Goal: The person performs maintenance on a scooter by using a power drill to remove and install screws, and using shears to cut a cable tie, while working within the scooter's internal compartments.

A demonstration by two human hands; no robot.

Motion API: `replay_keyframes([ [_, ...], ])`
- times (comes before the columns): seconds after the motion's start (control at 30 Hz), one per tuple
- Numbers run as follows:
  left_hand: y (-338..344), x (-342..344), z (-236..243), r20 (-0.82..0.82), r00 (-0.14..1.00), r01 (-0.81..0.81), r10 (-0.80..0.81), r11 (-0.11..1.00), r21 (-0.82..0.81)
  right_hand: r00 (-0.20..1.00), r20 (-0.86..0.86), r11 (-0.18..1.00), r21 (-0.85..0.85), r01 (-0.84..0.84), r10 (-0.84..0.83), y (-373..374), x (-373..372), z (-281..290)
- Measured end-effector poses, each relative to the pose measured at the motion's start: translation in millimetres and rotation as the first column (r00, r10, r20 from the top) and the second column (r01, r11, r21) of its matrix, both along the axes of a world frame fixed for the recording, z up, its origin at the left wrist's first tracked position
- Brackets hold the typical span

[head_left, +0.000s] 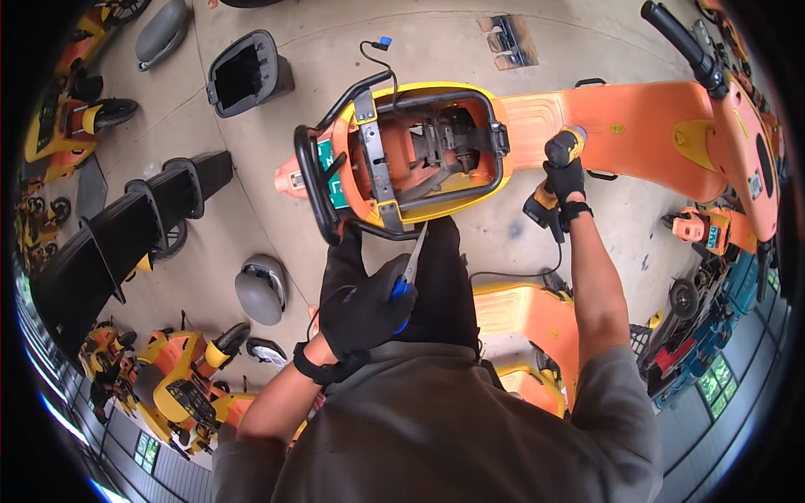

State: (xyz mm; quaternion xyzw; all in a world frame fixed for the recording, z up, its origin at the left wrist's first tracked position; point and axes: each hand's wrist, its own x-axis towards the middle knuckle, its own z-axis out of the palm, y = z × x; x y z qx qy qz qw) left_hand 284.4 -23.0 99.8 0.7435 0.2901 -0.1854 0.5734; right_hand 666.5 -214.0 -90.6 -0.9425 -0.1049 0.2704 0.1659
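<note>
My left hand (366, 310), in a black glove, is closed around blue-handled long-nose pliers (411, 267). Their narrow metal tip points up toward the near edge of an orange and yellow scooter (633, 126). The scooter's seat is off, and a black tube frame (402, 199) surrounds its open body compartment (428, 151). My right hand (565, 179), also gloved in black, grips a yellow and black power drill (567, 144) over the near side of the orange footboard (528, 126). A dark cord (537, 273) trails from the drill's base.
A grey open bin (243, 74) and grey seats (262, 289) lie on the floor at left, near a long black rack (126, 226). More orange scooters (180, 386) stand at lower left and another (528, 323) beside my right forearm. A handlebar (683, 46) rises at upper right.
</note>
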Motion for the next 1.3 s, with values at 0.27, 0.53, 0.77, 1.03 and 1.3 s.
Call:
replay_keyframes([
  [0.27, -16, 97, -51, -0.439, 0.799, -0.592, 0.412, 0.667, -0.452, 0.980, -0.150, 0.988, -0.063, -0.139, 0.128, 39, 58, -116],
  [0.53, -39, 111, -87, -0.467, 0.646, -0.740, 0.604, 0.346, -0.577, 0.969, -0.113, 0.910, -0.335, -0.243, 0.218, 27, 83, -221],
  [0.77, -36, 117, -97, -0.465, 0.663, -0.736, 0.587, 0.398, -0.547, 0.928, -0.062, 0.868, -0.335, -0.366, 0.368, -1, 85, -214],
  [1.03, -30, 120, -71, -0.395, 0.559, -0.786, 0.729, 0.315, -0.531, 0.970, -0.165, 0.924, 0.367, -0.106, 0.176, 19, -2, 10],
  [1.3, -47, 115, -85, -0.047, 0.530, -0.651, 0.847, 0.370, -0.662, 0.757, -0.590, 0.893, 0.449, 0.021, 0.279, 60, -164, 127],
])
